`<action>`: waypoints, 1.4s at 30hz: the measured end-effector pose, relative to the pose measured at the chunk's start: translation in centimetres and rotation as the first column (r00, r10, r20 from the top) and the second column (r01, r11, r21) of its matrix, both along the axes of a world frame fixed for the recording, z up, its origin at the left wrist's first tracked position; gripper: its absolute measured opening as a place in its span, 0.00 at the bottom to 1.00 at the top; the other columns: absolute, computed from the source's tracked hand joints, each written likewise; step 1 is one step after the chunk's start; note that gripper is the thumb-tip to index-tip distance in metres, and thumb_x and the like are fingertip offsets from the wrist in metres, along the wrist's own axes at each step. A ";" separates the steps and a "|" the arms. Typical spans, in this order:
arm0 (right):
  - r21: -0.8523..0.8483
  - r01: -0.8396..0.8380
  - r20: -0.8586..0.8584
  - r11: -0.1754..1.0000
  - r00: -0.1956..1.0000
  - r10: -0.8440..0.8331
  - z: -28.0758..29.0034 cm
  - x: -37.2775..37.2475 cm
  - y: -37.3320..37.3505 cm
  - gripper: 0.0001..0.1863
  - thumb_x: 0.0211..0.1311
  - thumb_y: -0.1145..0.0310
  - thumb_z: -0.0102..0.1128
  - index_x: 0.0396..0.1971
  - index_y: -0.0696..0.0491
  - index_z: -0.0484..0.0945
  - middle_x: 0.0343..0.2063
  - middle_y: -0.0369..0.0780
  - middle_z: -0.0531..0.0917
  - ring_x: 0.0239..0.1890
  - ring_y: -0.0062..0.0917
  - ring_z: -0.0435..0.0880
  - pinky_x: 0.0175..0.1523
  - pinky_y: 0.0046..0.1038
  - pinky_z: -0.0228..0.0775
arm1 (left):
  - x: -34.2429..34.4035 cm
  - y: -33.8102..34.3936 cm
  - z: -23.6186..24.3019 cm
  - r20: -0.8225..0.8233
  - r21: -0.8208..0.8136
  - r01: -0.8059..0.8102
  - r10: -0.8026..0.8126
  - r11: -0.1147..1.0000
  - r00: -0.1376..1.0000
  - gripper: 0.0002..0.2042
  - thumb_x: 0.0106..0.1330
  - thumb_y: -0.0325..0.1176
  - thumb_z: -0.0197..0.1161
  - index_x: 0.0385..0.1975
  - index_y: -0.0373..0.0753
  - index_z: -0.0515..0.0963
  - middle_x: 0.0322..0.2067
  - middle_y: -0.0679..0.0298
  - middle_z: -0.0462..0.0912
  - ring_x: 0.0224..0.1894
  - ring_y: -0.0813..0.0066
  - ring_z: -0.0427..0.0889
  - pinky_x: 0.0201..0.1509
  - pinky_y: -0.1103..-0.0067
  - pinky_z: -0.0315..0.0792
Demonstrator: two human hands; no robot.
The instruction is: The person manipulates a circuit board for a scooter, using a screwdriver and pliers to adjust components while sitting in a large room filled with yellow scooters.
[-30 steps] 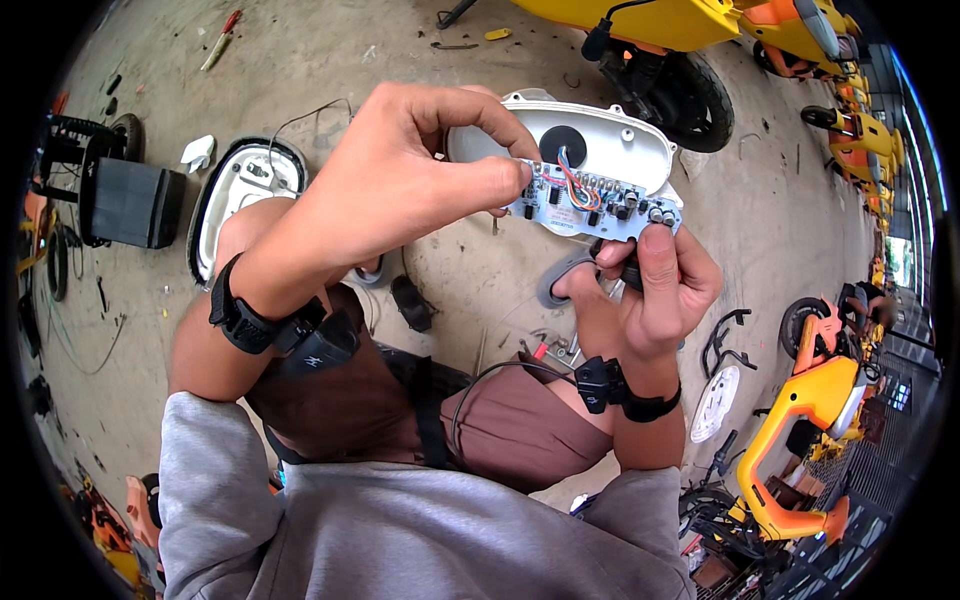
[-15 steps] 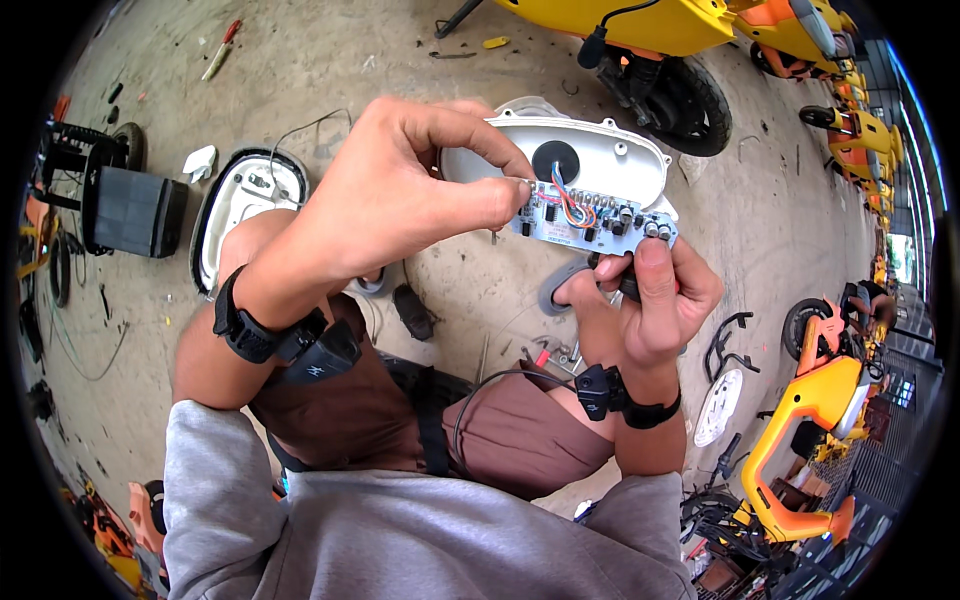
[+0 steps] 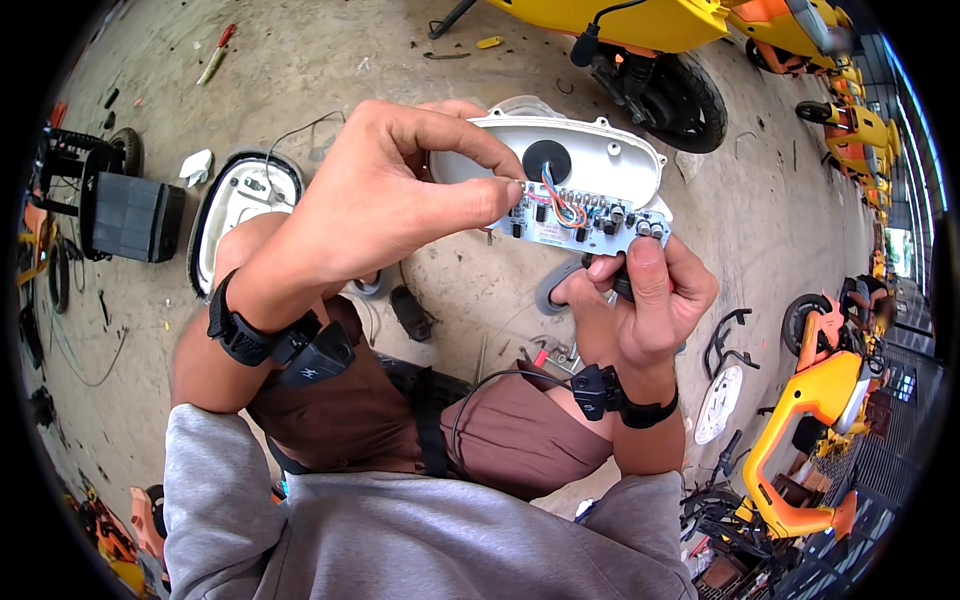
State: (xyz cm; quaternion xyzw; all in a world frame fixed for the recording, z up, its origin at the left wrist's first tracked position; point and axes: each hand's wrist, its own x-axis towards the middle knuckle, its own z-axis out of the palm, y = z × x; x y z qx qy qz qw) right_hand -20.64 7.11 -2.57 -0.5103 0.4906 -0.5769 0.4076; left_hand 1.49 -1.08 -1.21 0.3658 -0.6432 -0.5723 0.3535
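Note:
Between my two hands a narrow circuit board [image 3: 560,226] is held up, its face with chips, capacitors and solder points toward me. My left hand [image 3: 400,185] pinches the board's left end between thumb and index finger. The thumb of my right hand [image 3: 655,290] presses the right end, with fingers behind it; something dark partly shows under that grip. Blue, red and white wires [image 3: 563,205] run from the board to a round black grommet [image 3: 547,163] in a white oval plastic housing [image 3: 610,172]. That housing lies just behind the board, its left end covered by my left hand.
A white shell with a black rim [image 3: 232,195] lies on the concrete floor at left, near a black box [image 3: 135,220]. Yellow scooters [image 3: 660,25] stand ahead and along the right. Another white cover [image 3: 718,405] and tools [image 3: 548,358] lie on the right side.
Both hands, the circuit board and the white housing have shifted slightly left together. The grip on the board looks the same.

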 end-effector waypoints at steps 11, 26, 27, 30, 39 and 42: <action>0.004 -0.069 -0.105 0.998 0.992 0.069 -0.2 -0.6 0.1 0.14 0.66 0.71 0.51 0.25 0.67 0.76 0.18 0.43 0.79 0.18 0.27 0.80 0.23 0.28 0.75 | 0.2 0.2 0.4 -0.030 0.067 0.003 -0.001 0.998 1.000 0.06 0.56 0.27 0.66 0.28 0.30 0.82 0.18 0.68 0.78 0.18 0.87 0.73 0.59 0.77 0.63; 0.002 -0.043 -0.010 0.999 0.999 0.043 -0.4 -0.6 0.0 0.14 0.66 0.70 0.54 0.25 0.66 0.76 0.20 0.43 0.80 0.18 0.23 0.78 0.22 0.27 0.75 | -0.3 0.6 0.7 -0.044 0.007 -0.023 0.023 1.000 0.999 0.06 0.54 0.24 0.66 0.29 0.28 0.81 0.37 0.61 0.77 0.19 0.84 0.76 0.28 0.89 0.71; 0.000 -0.029 0.042 1.000 0.999 0.029 -0.4 -0.4 -0.2 0.14 0.65 0.71 0.55 0.23 0.65 0.76 0.19 0.43 0.81 0.18 0.21 0.78 0.23 0.23 0.72 | -0.3 0.6 0.6 -0.035 -0.043 -0.022 0.021 0.999 0.999 0.06 0.53 0.24 0.66 0.30 0.29 0.81 0.38 0.61 0.77 0.22 0.83 0.77 0.29 0.88 0.71; 0.011 -0.027 0.111 1.000 0.994 0.026 -0.3 -0.4 -0.4 0.15 0.64 0.71 0.55 0.20 0.64 0.77 0.19 0.43 0.83 0.18 0.18 0.77 0.22 0.18 0.67 | -0.3 0.5 -0.3 -0.054 -0.209 -0.016 0.005 0.978 0.999 0.09 0.52 0.25 0.68 0.34 0.31 0.81 0.40 0.60 0.77 0.38 0.78 0.79 0.36 0.84 0.72; 0.095 -0.039 0.109 0.995 0.994 0.029 0.0 -0.8 -0.2 0.15 0.65 0.67 0.55 0.23 0.62 0.80 0.20 0.41 0.84 0.18 0.15 0.75 0.21 0.16 0.61 | -0.4 0.2 -0.5 0.010 -0.453 0.013 -0.010 0.891 1.000 0.14 0.55 0.27 0.62 0.43 0.42 0.83 0.47 0.55 0.78 0.47 0.65 0.79 0.50 0.74 0.71; 0.154 -0.044 0.134 0.987 0.991 0.023 0.1 -0.8 -0.3 0.15 0.65 0.66 0.56 0.25 0.62 0.81 0.21 0.41 0.84 0.19 0.15 0.75 0.22 0.15 0.60 | -0.5 0.5 -0.5 0.017 -0.411 -0.001 0.009 0.912 1.000 0.15 0.55 0.27 0.63 0.43 0.43 0.83 0.48 0.54 0.77 0.49 0.64 0.78 0.52 0.73 0.70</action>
